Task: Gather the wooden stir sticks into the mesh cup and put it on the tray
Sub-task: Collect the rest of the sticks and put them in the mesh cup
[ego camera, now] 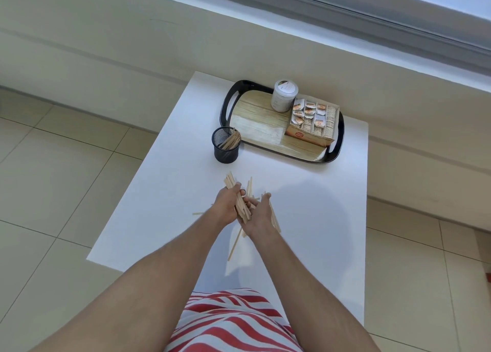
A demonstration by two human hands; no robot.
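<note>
A bundle of wooden stir sticks (pixel 240 204) is gripped in my left hand (pixel 227 205) over the middle of the white table (pixel 318 205). My right hand (pixel 259 213) presses against the same bundle from the right. A few loose sticks (pixel 235 242) lie on the table under and beside my hands. The black mesh cup (pixel 225 145) stands upright beyond my hands, with several sticks leaning inside it. It sits on the table just off the left front corner of the tray (pixel 261 128), which has a black rim and a wood-pattern floor.
On the tray stand a white lidded jar (pixel 283 96) at the back and an open cardboard box of sachets (pixel 312 123) on the right. The table's left edge drops to a tiled floor (pixel 53 179). A wall and window ledge run behind.
</note>
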